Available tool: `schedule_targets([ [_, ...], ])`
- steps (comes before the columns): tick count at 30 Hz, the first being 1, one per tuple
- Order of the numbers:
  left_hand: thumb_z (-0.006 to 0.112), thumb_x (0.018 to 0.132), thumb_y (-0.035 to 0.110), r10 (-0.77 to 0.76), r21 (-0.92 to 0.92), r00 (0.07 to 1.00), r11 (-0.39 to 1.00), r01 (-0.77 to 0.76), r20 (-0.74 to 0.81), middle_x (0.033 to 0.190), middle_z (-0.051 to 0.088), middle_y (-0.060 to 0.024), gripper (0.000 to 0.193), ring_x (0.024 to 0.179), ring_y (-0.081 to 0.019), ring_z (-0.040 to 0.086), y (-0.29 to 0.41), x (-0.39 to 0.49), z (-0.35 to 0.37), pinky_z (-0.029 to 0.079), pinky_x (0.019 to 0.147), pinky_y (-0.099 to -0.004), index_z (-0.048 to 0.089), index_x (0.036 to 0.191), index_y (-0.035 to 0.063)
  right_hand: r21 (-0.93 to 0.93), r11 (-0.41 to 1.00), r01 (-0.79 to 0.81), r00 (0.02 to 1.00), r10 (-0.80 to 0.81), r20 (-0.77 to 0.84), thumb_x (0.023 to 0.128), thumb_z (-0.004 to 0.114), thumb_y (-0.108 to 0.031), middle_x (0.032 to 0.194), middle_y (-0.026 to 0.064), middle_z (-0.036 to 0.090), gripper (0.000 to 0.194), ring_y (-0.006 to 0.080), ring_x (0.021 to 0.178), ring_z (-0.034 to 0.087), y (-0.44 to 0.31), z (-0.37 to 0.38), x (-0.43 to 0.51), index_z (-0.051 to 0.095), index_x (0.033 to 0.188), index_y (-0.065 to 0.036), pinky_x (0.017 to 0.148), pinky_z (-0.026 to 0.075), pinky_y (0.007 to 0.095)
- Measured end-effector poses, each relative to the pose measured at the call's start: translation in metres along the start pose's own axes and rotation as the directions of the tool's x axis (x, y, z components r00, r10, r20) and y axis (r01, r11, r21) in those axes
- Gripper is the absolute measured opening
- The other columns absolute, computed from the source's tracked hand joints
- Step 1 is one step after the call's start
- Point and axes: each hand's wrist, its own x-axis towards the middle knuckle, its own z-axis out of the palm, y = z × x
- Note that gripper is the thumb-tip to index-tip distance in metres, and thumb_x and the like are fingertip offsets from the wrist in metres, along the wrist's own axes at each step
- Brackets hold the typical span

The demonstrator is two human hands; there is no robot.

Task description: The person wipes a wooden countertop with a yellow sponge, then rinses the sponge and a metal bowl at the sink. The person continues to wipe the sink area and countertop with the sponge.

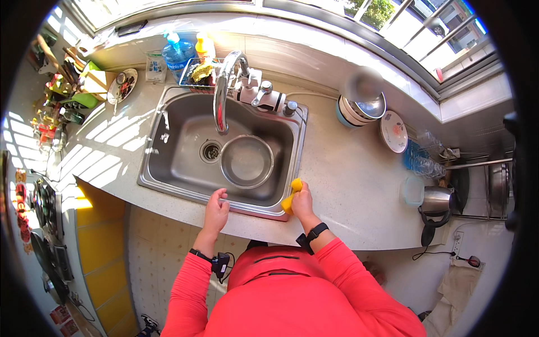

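Observation:
My right hand [302, 202] is closed around a yellow sponge [287, 204] at the front right corner of the stainless steel sink [185, 126]. My left hand [217, 210] is over the sink's front rim, holding nothing, with its fingers a little curled and apart. A round metal basin [247, 161] stands inside the sink, right of the drain [210, 151]. Above the sink arches a chrome faucet [220, 92], and no water is seen running from it.
Behind the sink stand a blue pump bottle [177, 54], a yellow bottle [205, 45] and a wire rack. Stacked bowls [351, 111] and a flowered plate [393, 131] are at the back right. An electric kettle [436, 200] and a glass container [412, 191] stand far right; a plate of food scraps [122, 86] lies left.

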Motion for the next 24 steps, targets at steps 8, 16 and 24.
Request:
schedule_targets([
  [8,0.061,0.072,0.002,0.442,0.656,0.89,0.705,-0.27,-0.108,0.106,0.055,-0.0122,0.04,0.105,-0.0321,0.047,-0.006,0.007,-0.025,0.036,0.095,-0.0454,0.056,0.112,0.0047,0.626,0.721,-0.298,0.942,0.118,0.313,0.087,0.037,0.001,0.095,0.0112,0.057,0.029,0.0205,0.078,0.059,-0.061,0.041,0.031,0.048,0.113,0.0,0.068,0.051,0.0332],
  [16,0.06,0.083,0.025,0.398,0.79,0.917,0.572,-0.22,-0.034,0.114,0.051,-0.0111,0.032,0.117,-0.03,0.041,-0.023,0.017,-0.031,0.016,0.108,-0.0571,0.058,0.11,0.0085,-0.459,0.867,0.195,0.922,-0.002,0.387,0.084,0.06,-0.02,0.123,0.0263,0.048,0.037,0.0436,0.112,0.049,-0.099,0.146,0.112,0.054,0.115,0.0,0.093,0.043,0.0454],
  [24,0.056,0.087,0.029,0.344,0.759,0.938,0.621,-0.196,-0.04,0.123,0.049,-0.0114,0.033,0.122,-0.0305,0.038,-0.022,0.019,-0.035,0.014,0.109,-0.0565,0.058,0.112,0.0087,-0.561,0.428,0.708,0.617,0.01,0.787,0.078,0.066,-0.029,0.142,0.0266,0.027,0.074,0.047,0.132,0.024,-0.089,0.203,0.125,0.031,0.138,-0.002,0.101,0.036,0.0506],
])
